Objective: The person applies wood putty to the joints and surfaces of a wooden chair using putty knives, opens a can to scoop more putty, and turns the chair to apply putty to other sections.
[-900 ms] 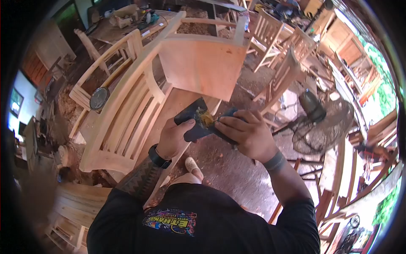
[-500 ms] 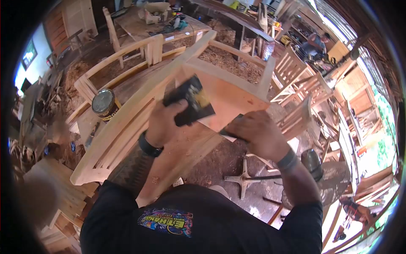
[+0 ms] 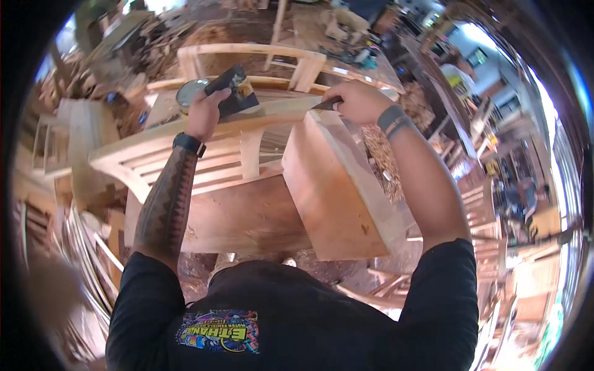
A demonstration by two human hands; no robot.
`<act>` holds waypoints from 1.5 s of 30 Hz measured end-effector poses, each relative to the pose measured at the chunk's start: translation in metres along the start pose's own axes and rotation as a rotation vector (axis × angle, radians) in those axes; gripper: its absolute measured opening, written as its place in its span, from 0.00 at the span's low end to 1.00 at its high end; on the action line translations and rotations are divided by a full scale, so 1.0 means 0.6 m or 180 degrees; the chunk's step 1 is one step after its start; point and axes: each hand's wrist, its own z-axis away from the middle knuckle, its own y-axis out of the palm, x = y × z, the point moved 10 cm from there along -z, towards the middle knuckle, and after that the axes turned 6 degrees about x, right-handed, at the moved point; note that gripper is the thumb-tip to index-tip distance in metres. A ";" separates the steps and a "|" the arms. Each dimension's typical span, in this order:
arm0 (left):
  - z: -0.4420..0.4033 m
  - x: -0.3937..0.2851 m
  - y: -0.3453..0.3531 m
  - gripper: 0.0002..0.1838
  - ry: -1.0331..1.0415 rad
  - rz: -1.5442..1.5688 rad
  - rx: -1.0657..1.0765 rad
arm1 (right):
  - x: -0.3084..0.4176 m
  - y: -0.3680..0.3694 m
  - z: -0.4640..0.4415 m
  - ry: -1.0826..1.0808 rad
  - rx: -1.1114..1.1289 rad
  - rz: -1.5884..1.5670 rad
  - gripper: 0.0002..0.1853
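My left hand (image 3: 204,116) grips a flat dark board (image 3: 234,93) with a yellowish smear of paste on its face, held above the long top rail of a wooden bench (image 3: 124,143). My right hand (image 3: 364,102) is closed around a putty knife (image 3: 326,104). Its dark blade points left, close to the rail near the corner where the box-like end panel (image 3: 334,185) meets it; contact cannot be made out. Just behind my left hand stands a round can (image 3: 189,94), partly hidden. The bench's slatted back and plain seat (image 3: 247,213) lie below my hands.
A curved wooden chair back (image 3: 247,49) stands beyond the bench. Wood shavings (image 3: 387,161) lie right of the end panel. At the far right a person (image 3: 526,196) sits among wooden furniture. Long wood strips (image 3: 83,253) fill the left side.
My view has turned right. Both hands have moved farther forward and apart, the left toward the can, the right with the putty knife to the rail's corner. Both keep their hold.
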 end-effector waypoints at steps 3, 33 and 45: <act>0.019 -0.022 0.002 0.16 -0.0040 -0.0044 -0.0188 | -0.023 0.020 -0.046 -0.0288 0.0075 -0.0042 0.18; -0.018 0.048 -0.050 0.17 0.0092 0.0089 -0.0374 | 0.000 0.050 -0.016 -0.0727 -0.0133 0.0066 0.21; -0.009 0.033 -0.032 0.17 -0.0056 0.0249 -0.0273 | 0.029 0.078 0.011 -0.1369 -0.0567 0.0227 0.23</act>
